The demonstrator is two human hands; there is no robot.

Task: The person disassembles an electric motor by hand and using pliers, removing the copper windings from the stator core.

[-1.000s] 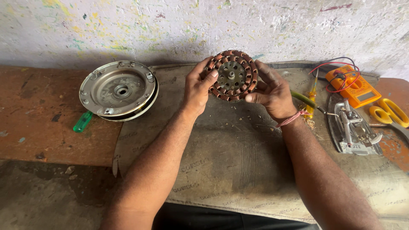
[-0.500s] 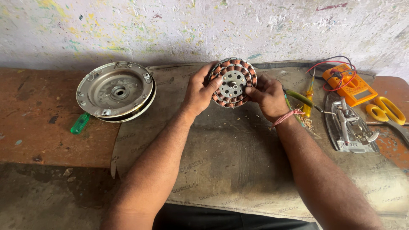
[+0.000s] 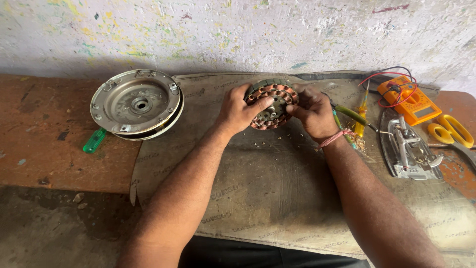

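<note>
Item: wound motor stator (image 3: 271, 105), round, copper coils ringed about a steel core. You hold it tilted above the cloth mat (image 3: 258, 198), near the wall.

Left hand (image 3: 238, 110): curled around the stator's left rim, thumb laid across the coil face.

Right hand (image 3: 312, 111): closed on the right rim, fingers pinching the edge; a red thread band sits at the wrist.

Nearby: metal motor housing (image 3: 136, 103) well apart to your left, with a green-handled tool (image 3: 94, 140) just beside it; yellow screwdriver (image 3: 363, 111), orange multimeter (image 3: 409, 100) with red and black leads, bare iron soleplate (image 3: 409, 149) and yellow-handled scissors (image 3: 453, 133) to your right.

Risks, as judged: your thumb pressing on the windings could scrape their enamel or nick a strand. A grip by the rims alone may slip, dropping the stator and bending coils. Bits of debris on the mat could lodge in the slots.
</note>
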